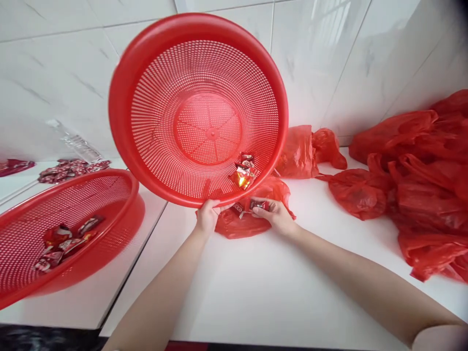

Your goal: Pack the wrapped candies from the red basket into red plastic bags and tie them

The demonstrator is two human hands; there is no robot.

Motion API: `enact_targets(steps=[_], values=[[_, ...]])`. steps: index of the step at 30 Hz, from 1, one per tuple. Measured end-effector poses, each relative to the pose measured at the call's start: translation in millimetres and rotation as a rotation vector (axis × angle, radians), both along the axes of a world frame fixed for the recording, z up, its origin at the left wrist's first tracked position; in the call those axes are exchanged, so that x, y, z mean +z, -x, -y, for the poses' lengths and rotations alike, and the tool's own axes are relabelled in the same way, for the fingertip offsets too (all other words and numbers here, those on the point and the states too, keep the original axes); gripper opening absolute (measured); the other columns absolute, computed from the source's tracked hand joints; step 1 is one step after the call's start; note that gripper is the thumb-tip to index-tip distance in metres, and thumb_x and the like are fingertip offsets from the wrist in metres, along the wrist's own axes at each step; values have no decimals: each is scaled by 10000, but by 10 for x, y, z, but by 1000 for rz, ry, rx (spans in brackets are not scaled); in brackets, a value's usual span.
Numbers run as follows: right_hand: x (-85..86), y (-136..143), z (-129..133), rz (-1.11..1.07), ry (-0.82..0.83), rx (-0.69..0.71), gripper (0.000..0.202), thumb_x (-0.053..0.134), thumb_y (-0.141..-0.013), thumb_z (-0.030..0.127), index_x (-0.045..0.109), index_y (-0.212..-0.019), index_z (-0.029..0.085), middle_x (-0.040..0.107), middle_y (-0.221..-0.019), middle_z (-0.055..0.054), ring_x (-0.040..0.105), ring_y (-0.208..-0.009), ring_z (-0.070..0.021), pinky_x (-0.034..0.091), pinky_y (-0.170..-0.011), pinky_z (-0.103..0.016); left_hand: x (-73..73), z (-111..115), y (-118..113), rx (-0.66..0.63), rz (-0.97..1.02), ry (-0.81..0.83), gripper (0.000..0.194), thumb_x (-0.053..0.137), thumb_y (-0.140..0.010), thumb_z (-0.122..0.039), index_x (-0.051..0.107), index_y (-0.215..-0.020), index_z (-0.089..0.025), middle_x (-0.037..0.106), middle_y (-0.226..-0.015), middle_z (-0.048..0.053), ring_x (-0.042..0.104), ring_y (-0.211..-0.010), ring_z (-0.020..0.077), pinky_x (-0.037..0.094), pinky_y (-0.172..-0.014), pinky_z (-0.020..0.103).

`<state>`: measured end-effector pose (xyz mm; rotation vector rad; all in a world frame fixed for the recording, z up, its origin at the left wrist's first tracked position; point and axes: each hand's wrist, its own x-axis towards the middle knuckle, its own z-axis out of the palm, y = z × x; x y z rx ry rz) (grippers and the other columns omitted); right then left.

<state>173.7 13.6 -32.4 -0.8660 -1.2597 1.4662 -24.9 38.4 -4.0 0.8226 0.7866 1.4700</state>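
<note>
A large red mesh basket (199,29) is tilted on its side in the middle, its open mouth facing me. My left hand (207,219) is closed on its lower rim. A few wrapped candies (244,173) lie inside, low on the right. My right hand (278,217) pinches a dark red wrapped candy (259,204) just below the rim. Under both hands lies a red plastic bag (237,230), and another dark wrapped piece (238,209) shows over it, beside the held candy.
A second red basket (129,214) with several wrapped candies (62,241) stands at the left. Behind it are a clear plastic bottle (82,146) and patterned packets (69,169). Knotted red bags (431,195) are piled on the right of the white table (234,292), against a tiled wall (314,58).
</note>
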Motion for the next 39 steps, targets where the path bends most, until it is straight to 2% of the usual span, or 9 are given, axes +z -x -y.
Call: enact_targets(steps=[10,13,17,21,25,28,31,35,39], values=[[-41,-41,-55,107,91,-49,561,739,-735,469,580,-1167,147,675,-657,8,554,-453,-89,419,-412,-202,55,-56,94,5,34,-41,353,552,-650,-203,634,-994,-195,710,-1041,60,614,-1119,300,513,-925,519],[-61,-12,-33,130,-30,-56,545,725,-742,462,575,-1178,171,690,-827,-31,616,-596,-124,498,-526,-249,50,-51,87,-6,57,-36,380,552,-653,-194,631,-1025,-193,709,-1059,62,609,-1127,298,512,-930,516],[-72,33,56,181,-248,-198,758,642,-829,374,231,-1454,248,626,-1170,-113,674,-807,-178,560,-714,-337,52,-35,63,-23,60,-29,401,561,-654,-182,623,-1050,-200,705,-1084,56,607,-1132,291,506,-942,521],[-31,6,154,479,-680,-471,381,541,-893,256,452,-1263,236,558,-1247,-143,647,-819,-185,554,-726,-368,15,11,-5,-52,17,-1,362,559,-659,-191,636,-1012,-176,719,-1030,67,602,-1143,305,497,-955,526],[94,-56,166,769,-1053,-535,403,521,-894,210,448,-1291,221,525,-1347,-156,501,-1259,-281,338,-1087,-553,-42,137,-148,-132,8,63,312,595,-637,-215,666,-934,-152,734,-974,86,619,-1110,347,506,-936,540],[171,-76,135,1012,-1008,-524,612,503,-912,358,291,-1450,159,403,-1478,-189,367,-1376,-329,55,-1148,-646,-42,261,-276,-227,-11,120,258,617,-609,-221,677,-849,-147,741,-899,92,640,-1065,367,524,-903,542],[176,-86,113,1090,-981,-395,726,518,-891,478,271,-1481,134,477,-1428,-184,443,-1317,-333,14,-1151,-640,-6,332,-346,-232,-27,125,270,610,-602,-204,677,-856,-140,741,-858,84,646,-1050,363,535,-878,536],[153,-90,138,805,-931,-280,471,575,-891,406,544,-1311,196,677,-1120,-117,622,-1043,-253,365,-1069,-521,31,273,-285,-139,-6,156,305,590,-583,-190,671,-871,-131,740,-845,75,653,-1026,353,540,-863,533],[138,-24,180,350,-546,-161,326,656,-846,396,698,-1103,200,709,-1032,-96,655,-951,-230,525,-858,-378,33,109,-113,-63,-1,172,272,557,-600,-197,667,-837,-124,734,-829,82,653,-1024,346,532,-883,537]])
